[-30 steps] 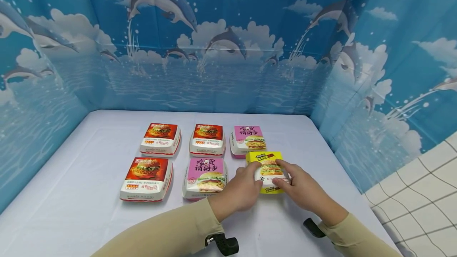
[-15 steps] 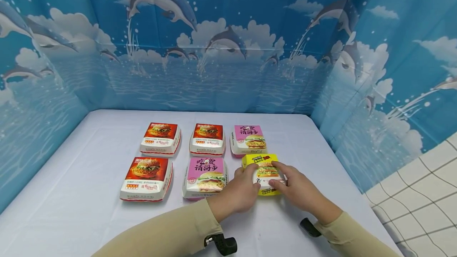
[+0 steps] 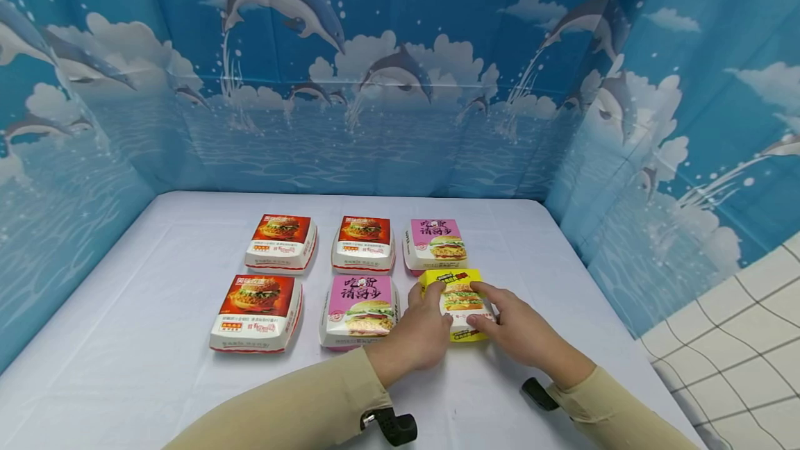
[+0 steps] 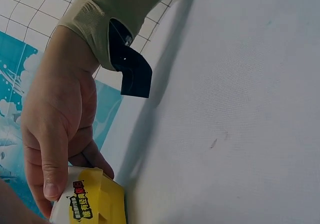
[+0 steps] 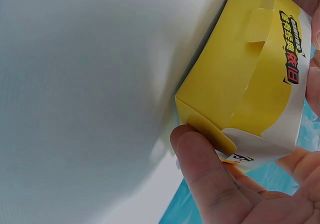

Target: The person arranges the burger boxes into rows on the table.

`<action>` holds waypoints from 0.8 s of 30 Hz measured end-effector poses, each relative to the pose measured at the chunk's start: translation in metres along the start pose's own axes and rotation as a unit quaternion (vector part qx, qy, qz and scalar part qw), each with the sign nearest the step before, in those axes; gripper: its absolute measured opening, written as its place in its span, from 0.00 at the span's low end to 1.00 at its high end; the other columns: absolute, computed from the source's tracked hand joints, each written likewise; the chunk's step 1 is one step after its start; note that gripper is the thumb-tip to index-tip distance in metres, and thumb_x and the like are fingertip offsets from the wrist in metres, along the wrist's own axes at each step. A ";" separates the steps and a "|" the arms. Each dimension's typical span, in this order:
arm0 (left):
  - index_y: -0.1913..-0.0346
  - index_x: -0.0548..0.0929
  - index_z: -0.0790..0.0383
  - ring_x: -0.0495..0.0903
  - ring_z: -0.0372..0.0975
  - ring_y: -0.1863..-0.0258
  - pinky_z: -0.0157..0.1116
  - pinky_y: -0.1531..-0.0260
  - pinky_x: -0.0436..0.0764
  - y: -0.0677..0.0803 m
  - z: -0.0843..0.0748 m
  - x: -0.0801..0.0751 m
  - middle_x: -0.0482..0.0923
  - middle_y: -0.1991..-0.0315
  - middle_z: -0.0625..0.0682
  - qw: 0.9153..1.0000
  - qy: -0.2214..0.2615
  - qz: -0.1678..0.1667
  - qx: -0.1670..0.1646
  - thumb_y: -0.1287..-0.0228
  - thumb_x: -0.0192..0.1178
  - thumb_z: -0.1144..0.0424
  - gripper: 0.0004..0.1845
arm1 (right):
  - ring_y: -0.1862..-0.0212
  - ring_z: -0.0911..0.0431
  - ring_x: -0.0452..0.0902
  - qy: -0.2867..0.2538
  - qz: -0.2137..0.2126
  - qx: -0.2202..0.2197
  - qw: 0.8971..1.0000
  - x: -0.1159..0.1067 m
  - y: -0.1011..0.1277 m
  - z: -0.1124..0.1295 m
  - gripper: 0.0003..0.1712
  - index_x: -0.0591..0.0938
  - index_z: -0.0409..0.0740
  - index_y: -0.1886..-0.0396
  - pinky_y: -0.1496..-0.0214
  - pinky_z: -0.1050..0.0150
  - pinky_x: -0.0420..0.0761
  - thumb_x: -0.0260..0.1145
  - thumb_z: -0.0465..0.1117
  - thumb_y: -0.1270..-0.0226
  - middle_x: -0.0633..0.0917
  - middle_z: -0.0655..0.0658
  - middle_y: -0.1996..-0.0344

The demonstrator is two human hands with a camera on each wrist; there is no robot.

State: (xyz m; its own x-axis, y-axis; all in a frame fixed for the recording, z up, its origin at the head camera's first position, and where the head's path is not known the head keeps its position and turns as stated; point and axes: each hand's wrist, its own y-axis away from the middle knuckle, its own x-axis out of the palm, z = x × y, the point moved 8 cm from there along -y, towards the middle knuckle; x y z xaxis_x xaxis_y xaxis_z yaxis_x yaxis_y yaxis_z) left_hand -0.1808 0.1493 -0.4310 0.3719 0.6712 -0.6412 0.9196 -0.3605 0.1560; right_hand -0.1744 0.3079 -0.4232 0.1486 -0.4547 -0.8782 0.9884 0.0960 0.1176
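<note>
Both the left hand (image 3: pixel 420 328) and right hand (image 3: pixel 515 328) pinch a yellow box (image 3: pixel 458 297) on the white tablecloth (image 3: pixel 156 283), dolphin-print walls (image 3: pixel 375 89) around.

The pink boxes (image 3: pixel 362 302) read "吃货请留步"; the yellow box (image 5: pixel 260 79) reads "依旧", its other characters too small.

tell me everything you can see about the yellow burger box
The yellow burger box is a closed paperboard carton with a burger picture, a black label strip and a white front, its side tab slotted in. It sits flat on the white table, in the front row's right end. The left hand and right hand grip its sides.
</note>
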 end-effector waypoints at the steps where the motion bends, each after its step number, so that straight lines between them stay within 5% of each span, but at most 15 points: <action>1: 0.20 0.60 0.51 0.77 0.57 0.34 0.55 0.33 0.78 -0.001 0.000 0.000 0.49 0.18 0.68 1.000 0.000 -0.001 0.001 0.18 0.52 0.59 0.29 | 0.43 0.45 0.83 0.000 0.001 0.000 1.000 0.000 0.000 0.000 0.42 0.69 0.48 0.20 0.42 0.42 0.85 0.68 0.60 0.26 0.77 0.32 0.30; 24: 0.17 0.54 0.51 0.83 0.51 0.48 0.49 0.50 0.87 0.000 0.006 0.005 0.42 0.16 0.66 1.000 0.001 0.021 -0.013 0.17 0.49 0.59 0.32 | 0.41 0.44 0.81 0.005 -0.001 0.020 1.000 0.008 -0.002 -0.001 0.41 0.69 0.49 0.20 0.38 0.41 0.84 0.70 0.56 0.26 0.75 0.32 0.28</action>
State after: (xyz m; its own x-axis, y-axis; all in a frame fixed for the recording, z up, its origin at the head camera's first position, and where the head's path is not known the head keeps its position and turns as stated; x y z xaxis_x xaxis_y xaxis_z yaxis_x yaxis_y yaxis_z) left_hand -0.1794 0.1485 -0.4386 0.4106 0.6565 -0.6328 0.9061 -0.3712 0.2028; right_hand -0.1751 0.3053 -0.4309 0.1469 -0.4453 -0.8832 0.9891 0.0595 0.1345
